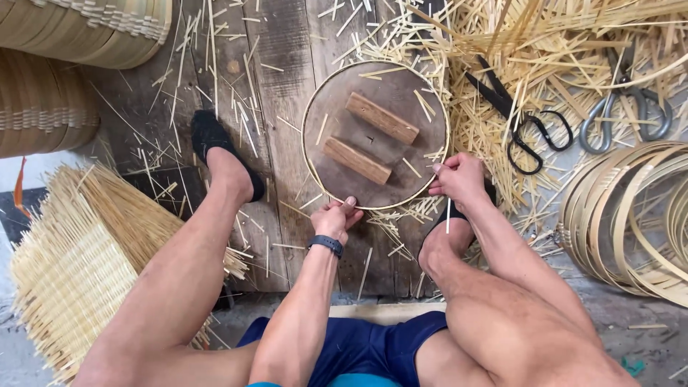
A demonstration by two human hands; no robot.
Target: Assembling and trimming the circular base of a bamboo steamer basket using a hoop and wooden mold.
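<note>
Your left hand (335,217) pinches the hoop (312,107) at its near edge; your right hand (457,177) pinches hoop and a sliver (448,215).

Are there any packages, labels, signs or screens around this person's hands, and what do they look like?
Only one screen-like thing shows: a dark wristband, perhaps a small watch, on the left hand's wrist; its face cannot be made out.
No packages, labels or signs show; the hands grip a thin bamboo hoop around a round wooden board.
</note>
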